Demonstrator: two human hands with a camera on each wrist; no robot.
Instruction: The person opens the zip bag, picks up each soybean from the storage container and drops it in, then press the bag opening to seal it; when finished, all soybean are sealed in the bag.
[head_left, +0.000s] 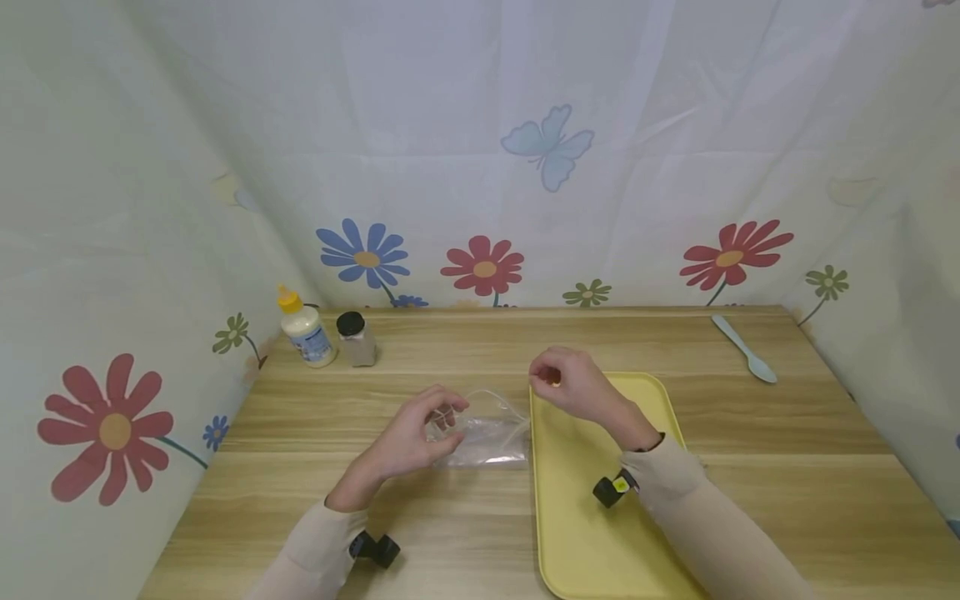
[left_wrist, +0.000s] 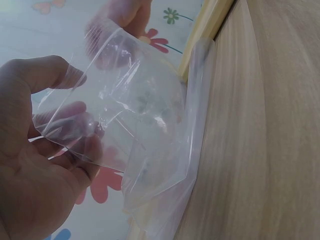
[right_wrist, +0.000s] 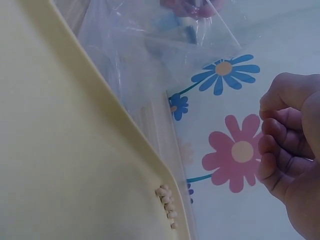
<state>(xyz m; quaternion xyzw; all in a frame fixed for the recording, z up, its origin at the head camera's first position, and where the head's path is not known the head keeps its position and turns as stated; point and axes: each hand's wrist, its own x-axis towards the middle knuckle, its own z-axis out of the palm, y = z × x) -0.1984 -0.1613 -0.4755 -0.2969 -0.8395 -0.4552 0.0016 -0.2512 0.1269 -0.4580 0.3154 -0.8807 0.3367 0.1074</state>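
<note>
Your left hand [head_left: 411, 435] curls thumb and fingers round the mouth of a clear plastic bag [head_left: 491, 447], which sags onto the tabletop [head_left: 457, 533] just beside the yellow tray [head_left: 577, 542]. Expect it light, limp and slippery, best taken by its rim. Your right hand [head_left: 573, 385], fingers drawn in, shows nothing held above the tray's far-left corner.

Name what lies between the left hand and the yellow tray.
The clear plastic bag fills that stretch, from the left hand to beside the yellow tray; the head view shows it.
</note>
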